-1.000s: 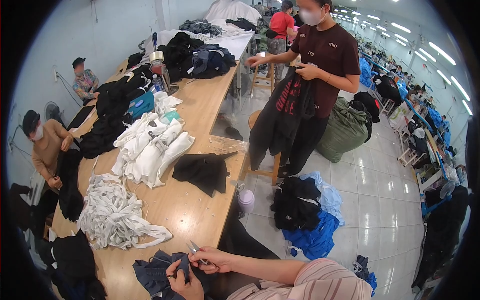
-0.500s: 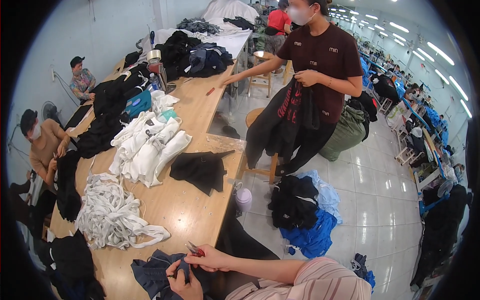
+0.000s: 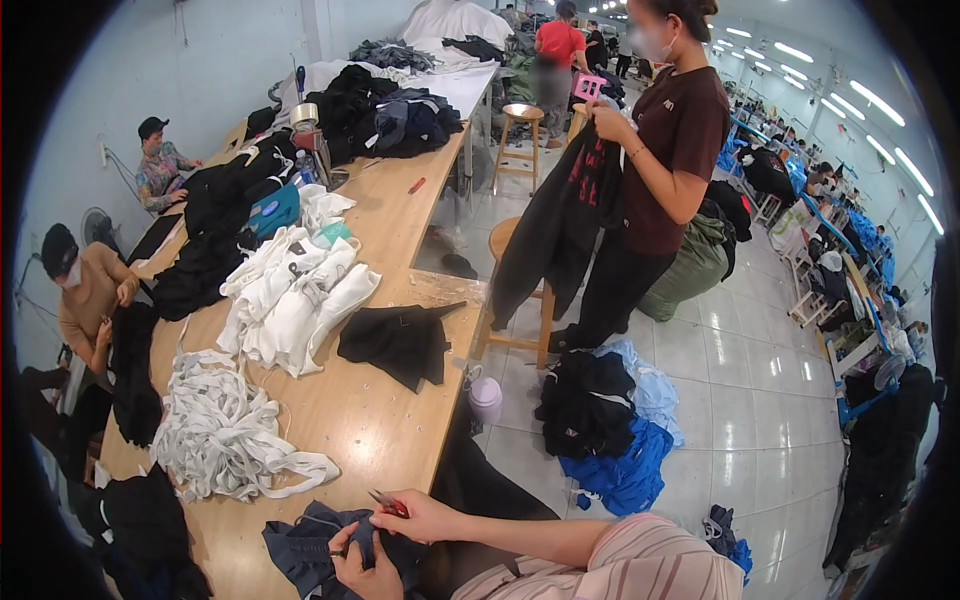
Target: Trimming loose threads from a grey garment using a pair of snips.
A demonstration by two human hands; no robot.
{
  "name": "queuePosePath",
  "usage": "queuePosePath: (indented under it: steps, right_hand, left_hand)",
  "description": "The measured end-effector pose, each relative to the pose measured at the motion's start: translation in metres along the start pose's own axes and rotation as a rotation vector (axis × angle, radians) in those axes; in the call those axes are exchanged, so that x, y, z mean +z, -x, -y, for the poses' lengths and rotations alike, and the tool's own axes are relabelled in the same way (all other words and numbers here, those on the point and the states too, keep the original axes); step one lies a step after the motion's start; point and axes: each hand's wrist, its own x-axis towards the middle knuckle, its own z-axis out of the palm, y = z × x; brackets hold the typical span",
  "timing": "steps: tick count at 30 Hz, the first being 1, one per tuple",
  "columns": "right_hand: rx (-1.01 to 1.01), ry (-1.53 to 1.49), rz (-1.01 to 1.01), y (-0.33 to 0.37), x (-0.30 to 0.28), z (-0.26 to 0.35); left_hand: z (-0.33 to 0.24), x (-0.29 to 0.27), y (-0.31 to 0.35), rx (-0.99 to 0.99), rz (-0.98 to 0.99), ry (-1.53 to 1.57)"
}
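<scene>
A dark blue-grey garment (image 3: pixel 300 545) lies at the table's near edge, gathered up in my hands. My left hand (image 3: pixel 366 570) is closed on its cloth, a ring on one finger. Close beside it, my right hand (image 3: pixel 418 517) grips small red-handled thread snips (image 3: pixel 389 503), their metal blades sticking out to the upper left. The right fingertips also touch the raised fold of cloth. Part of the garment is hidden behind my hands and wrists.
Left of the garment lies a heap of white strips (image 3: pixel 225 425). Farther up the wooden table (image 3: pixel 350 430) are white garments (image 3: pixel 295 295) and a black cloth piece (image 3: pixel 400 345). A standing co-worker (image 3: pixel 670 140) holds a black garment. A lilac bottle (image 3: pixel 485 400) stands beside the table.
The standing co-worker has drawn an arm back from the table and now holds the black garment up with raised hands. My own hands have barely moved.
</scene>
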Motion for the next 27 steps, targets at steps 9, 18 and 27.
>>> queuePosePath:
  steps: [9, 18, 27]
  right_hand:
    - [0.232, -0.088, 0.001, 0.01, 0.005, 0.044]
    - [-0.317, 0.292, -0.032, 0.009, 0.014, 0.033]
    - [-0.341, 0.359, 0.012, 0.017, 0.017, 0.027]
  left_hand:
    - [-0.006, -0.008, -0.002, -0.14, -0.014, 0.029]
    - [0.006, -0.01, -0.002, -0.187, 0.015, 0.137]
    - [0.007, -0.018, 0.008, -0.217, 0.056, 0.173]
